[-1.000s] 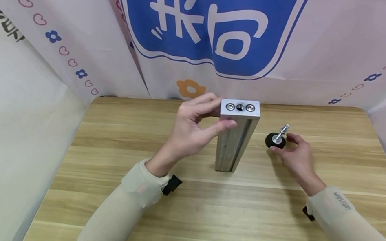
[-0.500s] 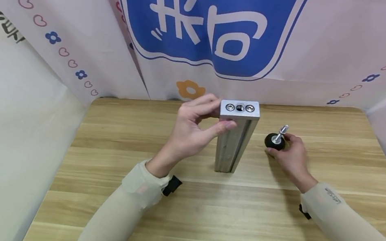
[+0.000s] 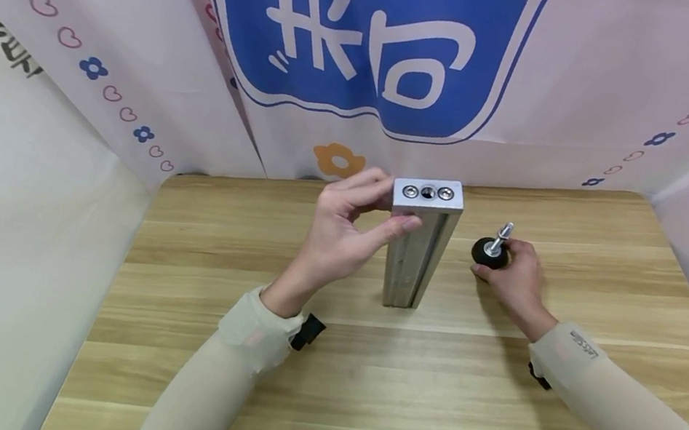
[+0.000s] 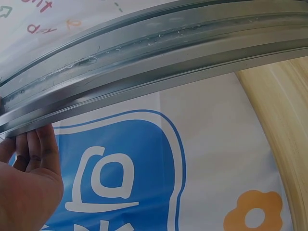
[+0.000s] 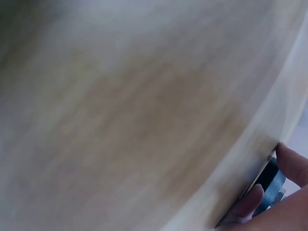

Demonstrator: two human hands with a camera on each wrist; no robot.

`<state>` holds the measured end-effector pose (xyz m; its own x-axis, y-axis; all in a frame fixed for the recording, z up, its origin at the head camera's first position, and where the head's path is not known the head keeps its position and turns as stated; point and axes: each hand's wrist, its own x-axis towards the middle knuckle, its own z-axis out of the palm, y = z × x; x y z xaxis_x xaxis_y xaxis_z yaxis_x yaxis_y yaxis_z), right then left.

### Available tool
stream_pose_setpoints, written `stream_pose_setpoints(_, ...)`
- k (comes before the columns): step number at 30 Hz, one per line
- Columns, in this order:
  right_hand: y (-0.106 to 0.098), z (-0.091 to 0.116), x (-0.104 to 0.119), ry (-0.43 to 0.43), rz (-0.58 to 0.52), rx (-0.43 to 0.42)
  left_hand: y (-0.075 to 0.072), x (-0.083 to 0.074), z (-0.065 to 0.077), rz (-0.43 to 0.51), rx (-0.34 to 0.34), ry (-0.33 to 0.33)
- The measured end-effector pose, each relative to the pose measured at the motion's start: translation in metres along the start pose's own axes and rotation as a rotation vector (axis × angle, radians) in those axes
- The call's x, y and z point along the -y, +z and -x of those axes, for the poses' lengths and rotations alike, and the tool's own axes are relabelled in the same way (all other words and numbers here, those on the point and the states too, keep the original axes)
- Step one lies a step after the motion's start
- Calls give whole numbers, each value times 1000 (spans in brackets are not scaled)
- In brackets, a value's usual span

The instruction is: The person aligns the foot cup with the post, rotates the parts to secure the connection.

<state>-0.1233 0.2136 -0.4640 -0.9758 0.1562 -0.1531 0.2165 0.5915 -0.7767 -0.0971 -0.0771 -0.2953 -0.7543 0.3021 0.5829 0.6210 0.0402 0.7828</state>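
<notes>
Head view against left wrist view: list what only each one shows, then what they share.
Only the head view: the right hand pinching the black-based leveling foot, plus the silver end plate and its two screws.

Only the left wrist view: the printed green arrow and green dashes.

Both: the left hand gripping the aluminum profile, the blue printed panel, the orange flower and the wooden tabletop.

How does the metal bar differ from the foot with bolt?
The metal bar is long and rectangular; the foot is short, with a round base. The bar is silver; the foot's base is black. Both are held: left hand on the bar, right hand on the foot.
</notes>
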Motion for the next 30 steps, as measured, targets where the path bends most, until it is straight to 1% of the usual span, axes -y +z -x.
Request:
stream_pose_setpoints(7, 2, 0, 1, -12, 48, -11, 1, 0, 0, -1, -2, 11)
stream_pose_setpoints(17, 5, 0, -1, -78, 52, -38, 1, 0, 1, -4, -5, 10)
stream_pose_setpoints(20, 3, 1, -1, -72, 55, -29, 1, 0, 0, 1, -3, 13)
stream_pose_setpoints(26, 0, 0, 0, -30, 27, -1, 2, 0, 0, 1, -6, 16)
stream_pose_setpoints(30, 0, 1, -1, -31, 27, -6, 2, 0, 0, 0, -7, 17)
